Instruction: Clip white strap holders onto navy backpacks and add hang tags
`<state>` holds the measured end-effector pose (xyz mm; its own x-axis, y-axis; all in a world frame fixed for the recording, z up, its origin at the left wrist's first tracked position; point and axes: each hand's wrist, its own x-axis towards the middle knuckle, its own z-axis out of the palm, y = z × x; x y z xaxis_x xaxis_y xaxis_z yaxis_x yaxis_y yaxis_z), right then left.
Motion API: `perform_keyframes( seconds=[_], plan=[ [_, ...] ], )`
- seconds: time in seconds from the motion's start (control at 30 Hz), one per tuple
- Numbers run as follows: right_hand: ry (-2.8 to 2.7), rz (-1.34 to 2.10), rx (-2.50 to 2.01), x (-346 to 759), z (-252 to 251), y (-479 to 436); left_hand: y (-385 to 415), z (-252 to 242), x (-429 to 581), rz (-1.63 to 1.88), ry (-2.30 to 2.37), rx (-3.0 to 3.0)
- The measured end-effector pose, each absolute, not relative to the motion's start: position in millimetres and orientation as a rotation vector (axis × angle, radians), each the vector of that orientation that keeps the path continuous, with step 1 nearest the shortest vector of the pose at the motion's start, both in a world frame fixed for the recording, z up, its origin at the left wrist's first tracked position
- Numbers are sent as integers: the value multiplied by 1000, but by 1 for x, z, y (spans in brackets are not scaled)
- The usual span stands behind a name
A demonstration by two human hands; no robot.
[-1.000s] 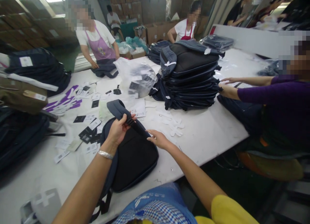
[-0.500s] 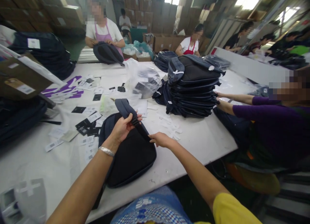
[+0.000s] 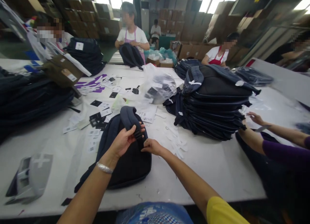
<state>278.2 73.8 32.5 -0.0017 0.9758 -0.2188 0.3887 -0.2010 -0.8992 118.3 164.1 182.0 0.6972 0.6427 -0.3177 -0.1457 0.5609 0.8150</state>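
A dark navy backpack (image 3: 130, 166) lies on the white table right in front of me, its black back panel facing up. My left hand (image 3: 126, 138) grips the padded shoulder strap (image 3: 128, 116) near its buckle, thumb on top and fingers beneath. Close beside it, my right hand (image 3: 153, 147) pinches the black webbing below the buckle. Loose black and white tags (image 3: 98, 119) are scattered left of the backpack. Behind it lie a sheet of paper with writing (image 3: 147, 113) and a clear plastic bag of tags (image 3: 160, 86).
A tall stack of navy backpacks (image 3: 215, 104) stands to the right, with a co-worker's purple sleeve (image 3: 283, 154) beyond it. More dark bags (image 3: 31, 101) pile up at left. White strips (image 3: 178, 141) lie right of my backpack. A grey plastic packet (image 3: 31, 178) rests at front left.
My view has swung left. My right hand has come closer to my left along the strap, and the webbing between them is shorter. The co-worker at right has lifted one hand off the stack.
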Motion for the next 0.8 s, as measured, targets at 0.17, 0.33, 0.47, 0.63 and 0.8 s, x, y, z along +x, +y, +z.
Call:
perform_keyframes(
  seconds=[0.17,0.33,0.47,0.63,0.8],
  plan=[
    [-1290,1251,-1679,273,23,79,146,176,118,536,745,761],
    [-1080,1397,-1690,277,23,76,105,157,108,734,844,604],
    [-964,1385,-1743,276,15,75,50,102,101,763,947,305],
    [-953,1366,-1814,265,-7,74,10,22,96,606,1159,566],
    [-1055,1320,-1901,269,-9,69,17,0,90,530,1235,726]
  ],
)
